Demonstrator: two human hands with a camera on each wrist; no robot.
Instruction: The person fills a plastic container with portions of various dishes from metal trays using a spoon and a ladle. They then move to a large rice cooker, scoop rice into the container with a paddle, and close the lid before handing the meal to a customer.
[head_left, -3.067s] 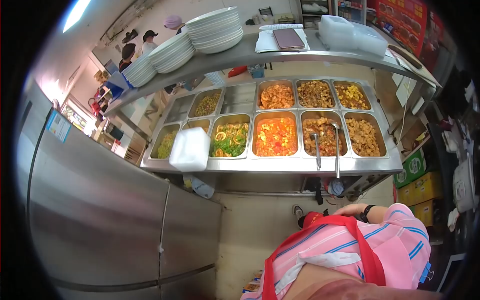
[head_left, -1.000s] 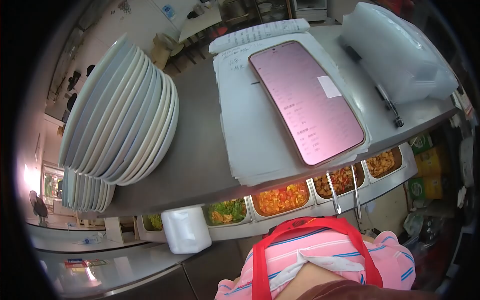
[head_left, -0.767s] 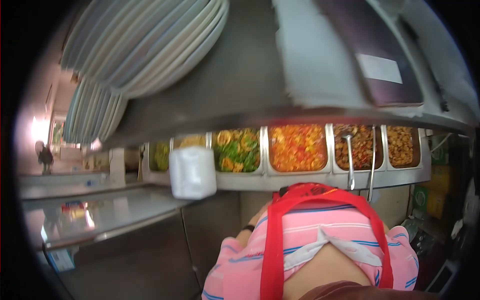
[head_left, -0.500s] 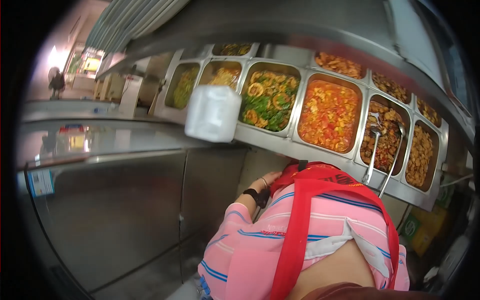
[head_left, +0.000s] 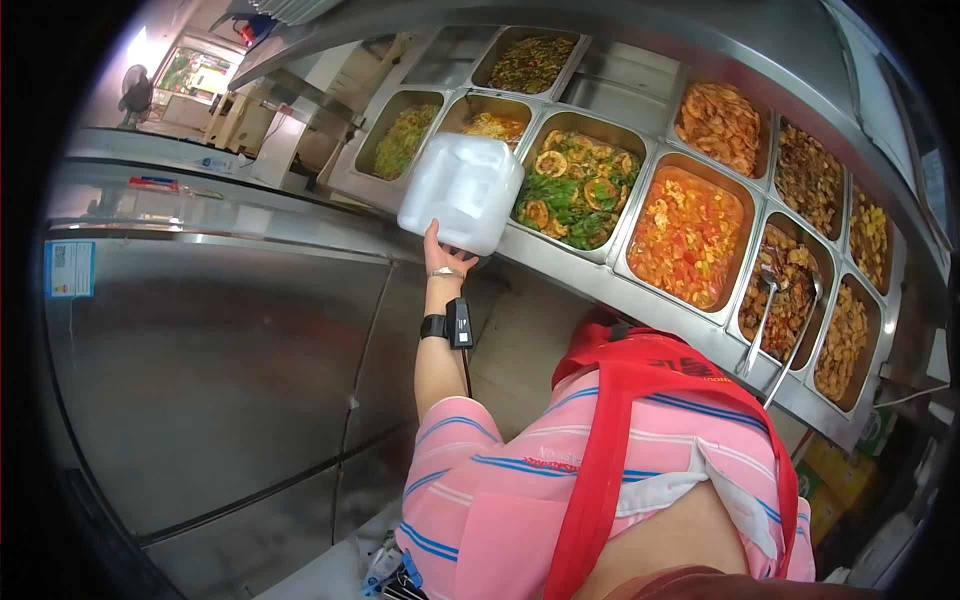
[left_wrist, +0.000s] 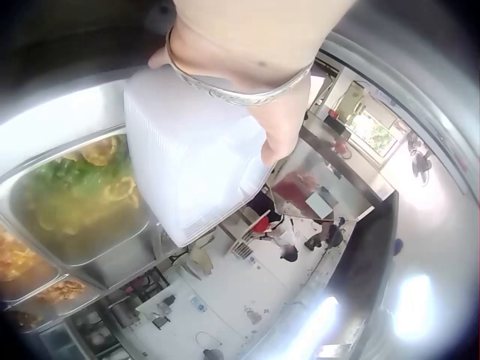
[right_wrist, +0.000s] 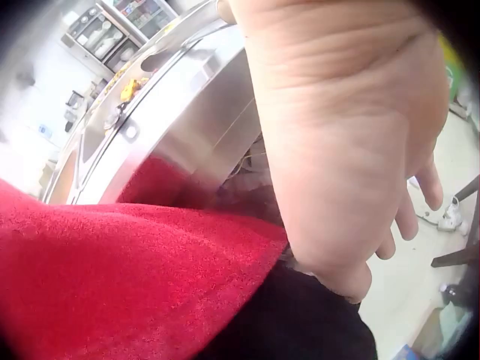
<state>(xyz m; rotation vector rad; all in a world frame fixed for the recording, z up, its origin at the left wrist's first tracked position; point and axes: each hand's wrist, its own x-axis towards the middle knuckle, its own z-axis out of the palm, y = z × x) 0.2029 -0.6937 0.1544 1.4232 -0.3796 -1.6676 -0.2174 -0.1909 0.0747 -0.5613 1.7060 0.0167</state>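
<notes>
A stack of translucent white plastic containers (head_left: 465, 180) stands at the counter's front edge, partly in front of the food pans. My left hand (head_left: 447, 258) holds its near end, thumb on one side and fingers on the other. The left wrist view shows the thumb down one side of the container stack (left_wrist: 187, 157); most fingers are hidden behind it. Hanging beside the red apron (right_wrist: 135, 277), my right hand (right_wrist: 345, 150) has loosely bent fingers and holds nothing. In the head view that hand is hidden by the body.
Steel pans of cooked food, such as a red tomato-like dish (head_left: 690, 230) and greens (head_left: 580, 190), fill the counter. Two long-handled ladles (head_left: 765, 310) rest in one pan. A steel shelf (head_left: 640, 25) overhangs the counter, and a steel cabinet (head_left: 210, 380) stands at left.
The head view has swung down and left from the shelf with plates and phone to the pans. My left hand has risen from beside the apron to the container stack.
</notes>
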